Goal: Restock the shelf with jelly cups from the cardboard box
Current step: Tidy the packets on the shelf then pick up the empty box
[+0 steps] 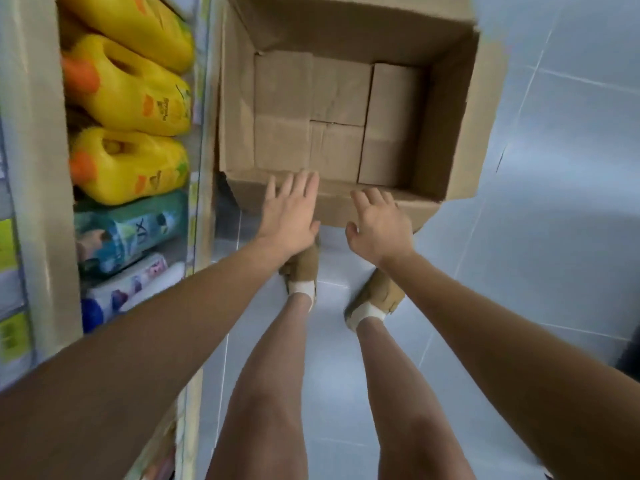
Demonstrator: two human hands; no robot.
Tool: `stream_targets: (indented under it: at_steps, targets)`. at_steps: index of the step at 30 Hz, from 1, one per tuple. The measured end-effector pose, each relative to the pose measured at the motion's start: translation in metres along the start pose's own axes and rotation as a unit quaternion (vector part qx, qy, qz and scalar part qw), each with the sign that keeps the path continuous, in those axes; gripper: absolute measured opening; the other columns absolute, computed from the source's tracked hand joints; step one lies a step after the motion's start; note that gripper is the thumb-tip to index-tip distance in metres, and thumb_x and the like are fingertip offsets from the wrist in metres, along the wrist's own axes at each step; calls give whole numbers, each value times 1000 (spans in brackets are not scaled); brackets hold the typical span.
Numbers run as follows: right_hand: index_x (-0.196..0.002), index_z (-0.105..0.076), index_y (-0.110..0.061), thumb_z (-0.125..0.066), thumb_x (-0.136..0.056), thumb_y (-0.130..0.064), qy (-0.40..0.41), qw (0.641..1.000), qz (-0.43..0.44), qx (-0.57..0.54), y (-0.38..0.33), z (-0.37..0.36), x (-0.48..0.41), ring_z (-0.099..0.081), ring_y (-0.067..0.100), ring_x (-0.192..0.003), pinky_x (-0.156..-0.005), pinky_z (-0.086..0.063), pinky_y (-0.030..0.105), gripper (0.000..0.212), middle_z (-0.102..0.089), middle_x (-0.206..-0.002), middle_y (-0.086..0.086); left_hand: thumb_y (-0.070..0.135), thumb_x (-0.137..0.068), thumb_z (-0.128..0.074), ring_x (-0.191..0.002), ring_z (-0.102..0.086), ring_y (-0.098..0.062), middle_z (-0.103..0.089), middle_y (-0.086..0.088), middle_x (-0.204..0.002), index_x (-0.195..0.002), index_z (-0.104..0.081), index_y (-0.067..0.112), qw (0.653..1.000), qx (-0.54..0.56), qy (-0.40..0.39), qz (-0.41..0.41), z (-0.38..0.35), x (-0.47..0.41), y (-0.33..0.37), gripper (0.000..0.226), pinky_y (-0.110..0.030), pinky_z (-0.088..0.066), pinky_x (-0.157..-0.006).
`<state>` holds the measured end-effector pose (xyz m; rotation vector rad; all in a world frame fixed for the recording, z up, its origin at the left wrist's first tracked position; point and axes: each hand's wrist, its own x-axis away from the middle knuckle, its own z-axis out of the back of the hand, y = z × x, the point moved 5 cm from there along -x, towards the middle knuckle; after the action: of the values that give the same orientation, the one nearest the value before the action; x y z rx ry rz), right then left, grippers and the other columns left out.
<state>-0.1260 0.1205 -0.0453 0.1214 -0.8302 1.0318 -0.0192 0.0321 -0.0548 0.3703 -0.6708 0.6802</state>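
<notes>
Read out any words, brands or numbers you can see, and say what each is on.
"LUX": sideways on the teal pouch.
Yellow bottles: orange logo and script, too blurred to read.
Shelf-edge tags: too blurred to read.
Cardboard box: no print shows.

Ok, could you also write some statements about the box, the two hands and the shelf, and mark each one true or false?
1. The cardboard box is open at the top. True.
2. The left hand grips a jelly cup. False: its fingers are straight and hold nothing.
3. Yellow bottles with orange caps lie on the shelf, left of the box. True.
4. Loose cups fill the box. False: only smaller brown cartons show inside.
5. The right hand is open, at the box's near edge. True.
</notes>
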Motion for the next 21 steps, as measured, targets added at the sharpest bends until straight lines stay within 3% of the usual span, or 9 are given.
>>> stream_targets:
  at_steps: [6, 11, 14, 18, 21]
  targets:
    - [-127, -48, -9, -53, -88, -24, 24, 999, 9, 23, 6, -45, -67, -48, 33, -114, -90, -39, 41, 42, -53, -123, 12, 39, -88, -59, -132, -38, -24, -42, -5, -143, -146, -27, 14, 1000, 13, 1, 28, -44, -50, -27, 71, -44, -21, -112]
    - [-108, -60, -5, -59, -85, -21, 61, 998, 29, -1, 9, -62, -77, -56, 37, -102, -73, -42, 40, 27, -61, -107, 15, 25, -89, -58, -118, -48, -26, -56, -4, -123, -123, -52, 17, 1000, 4, 15, 15, -54, -60, -30, 36, -39, -35, -95]
    - [-104, -62, -7, -58, -88, -18, 73, 997, 26, 0, 14, -62, -74, -58, 35, -96, -63, -34, 36, 20, -62, -100, 13, 17, -90, -57, -108, -53, -25, -62, -4, -110, -109, -61, 15, 999, 28, 27, 11, -47, -60, -28, 20, -37, -41, -84]
    - [-79, -64, -5, -69, -75, -8, 124, 992, -2, -22, 21, -43, -56, -60, 37, -67, -56, -34, 32, 7, -62, -73, 14, 19, -91, -58, -102, -56, -24, -66, -3, -105, -106, -64, 15, 998, 40, 49, 26, -28, -49, -11, 17, -33, -38, -77]
    - [-72, -63, -8, -73, -69, -8, 143, 990, -1, 4, 30, -14, -31, -59, 34, -62, -58, -40, 33, 10, -61, -66, 10, 23, -92, -58, -103, -56, -25, -66, -5, -107, -108, -62, 14, 998, 33, 59, 10, -2, -30, 12, 19, -32, -37, -76]
